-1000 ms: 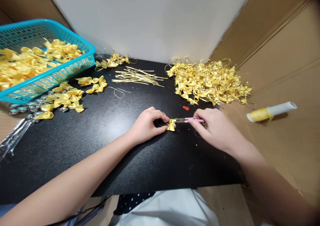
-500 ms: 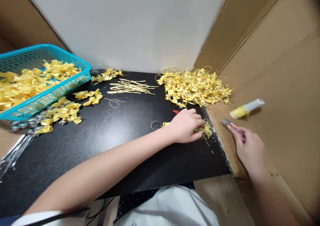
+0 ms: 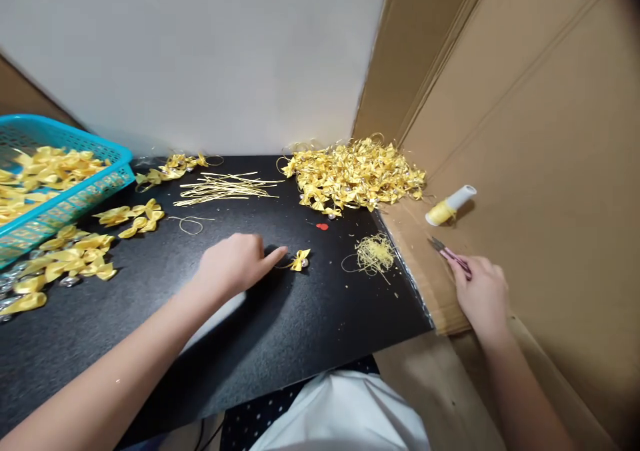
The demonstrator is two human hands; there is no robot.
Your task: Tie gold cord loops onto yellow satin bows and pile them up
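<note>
Lighting adequate, source out of view — pale glare on the black, speckled, flat tabletop [image 3: 310, 324]; soft shadow beside the left hand [image 3: 233, 261]. Small objects legible — upper right corner darkened, blurred.

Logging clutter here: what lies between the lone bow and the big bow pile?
In the head view, a small red piece lies on the black tabletop between the lone bow and the big bow pile.

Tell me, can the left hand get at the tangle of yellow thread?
Probably yes: the left hand looks free, and only the small bow lies between it and the tangle.
</note>
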